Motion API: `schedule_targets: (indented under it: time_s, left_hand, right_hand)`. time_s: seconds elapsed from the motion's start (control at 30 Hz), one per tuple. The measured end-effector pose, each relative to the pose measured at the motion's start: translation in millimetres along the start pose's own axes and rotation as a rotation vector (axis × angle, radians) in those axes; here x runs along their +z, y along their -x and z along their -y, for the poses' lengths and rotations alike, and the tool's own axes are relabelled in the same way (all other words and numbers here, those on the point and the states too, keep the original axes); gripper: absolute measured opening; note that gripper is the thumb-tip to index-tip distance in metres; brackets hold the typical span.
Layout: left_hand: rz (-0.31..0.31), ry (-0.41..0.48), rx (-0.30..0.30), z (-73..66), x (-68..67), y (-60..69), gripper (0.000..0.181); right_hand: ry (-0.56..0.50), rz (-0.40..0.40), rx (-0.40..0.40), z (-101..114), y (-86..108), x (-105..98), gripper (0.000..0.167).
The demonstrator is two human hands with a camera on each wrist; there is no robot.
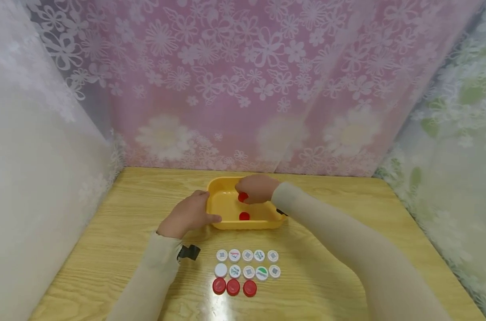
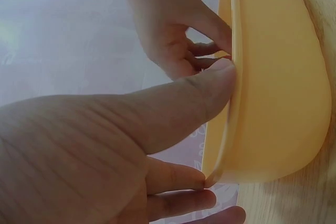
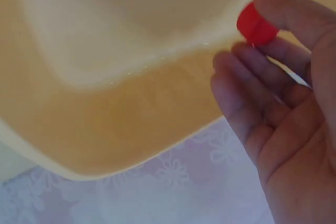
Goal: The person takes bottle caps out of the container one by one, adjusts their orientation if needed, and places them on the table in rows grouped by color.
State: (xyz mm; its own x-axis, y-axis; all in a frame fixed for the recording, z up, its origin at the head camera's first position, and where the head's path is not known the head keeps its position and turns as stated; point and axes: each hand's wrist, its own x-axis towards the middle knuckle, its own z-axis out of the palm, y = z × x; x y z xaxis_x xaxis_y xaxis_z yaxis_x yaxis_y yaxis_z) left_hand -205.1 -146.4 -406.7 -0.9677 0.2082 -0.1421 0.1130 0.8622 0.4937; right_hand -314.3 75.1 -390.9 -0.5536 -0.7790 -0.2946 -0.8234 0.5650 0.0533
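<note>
My right hand (image 1: 257, 188) is over the yellow plastic basin (image 1: 248, 225) and pinches a red bottle cap (image 1: 243, 197) between thumb and fingertips. The right wrist view shows this red cap (image 3: 256, 24) held by the thumb and a finger, the other fingers curved loosely below. Another red bottle cap (image 1: 244, 216) lies in the basin near its front wall. At the basin's left front corner my left hand (image 1: 188, 214) holds the rim. In the left wrist view the left thumb (image 2: 194, 98) presses the rim and the fingers touch it farther along.
In front of the basin, two rows of white printed caps (image 1: 247, 255) lie on the wooden table (image 1: 154, 187). Three red caps (image 1: 233, 287) form a row nearest to me. A pink floral curtain (image 1: 234, 89) hangs behind the table, with pale cloths at both sides.
</note>
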Motion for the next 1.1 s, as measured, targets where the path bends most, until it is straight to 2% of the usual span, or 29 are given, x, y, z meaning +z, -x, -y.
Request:
schedule_targets:
  time_s: [0.1, 0.23, 0.47, 0.6, 0.67, 0.83, 0.93, 1.1]
  left_hand:
    - [0.002, -0.001, -0.006, -0.6, 1.8, -0.9, 0.081]
    - [0.003, -0.005, -0.001, 2.2, 0.4, 0.5, 0.081]
    - [0.011, 0.004, 0.013, 3.7, 1.0, 1.0, 0.081]
    - [0.018, 0.006, 0.019, 0.5, 2.7, 0.8, 0.079]
    - [0.022, 0.005, 0.014, 0.6, 3.0, 1.2, 0.08]
    - [0.027, 0.017, 0.009, -0.6, 1.8, 2.8, 0.077]
    - [0.023, 0.028, 0.01, -1.5, 1.2, 3.5, 0.074]
    - [0.031, 0.034, 0.013, -1.2, 0.5, 3.0, 0.074]
  right_hand:
    - [-0.007, -0.122, -0.019, 5, 21.6, -4, 0.014]
    - [-0.071, -0.27, -0.03, 26, 57.7, -7, 0.019]
    - [-0.138, -0.386, -0.02, 69, 134.5, 12, 0.03]
    - [-0.114, -0.463, -0.069, 96, 169.5, 35, 0.029]
    - [-0.085, -0.462, -0.121, 110, 179.6, 48, 0.028]
    - [0.045, -0.388, -0.241, 136, 190.6, 77, 0.017]
    - [0.123, -0.387, -0.255, 143, 189.8, 86, 0.009]
    - [0.201, -0.372, -0.237, 147, 185.3, 91, 0.006]
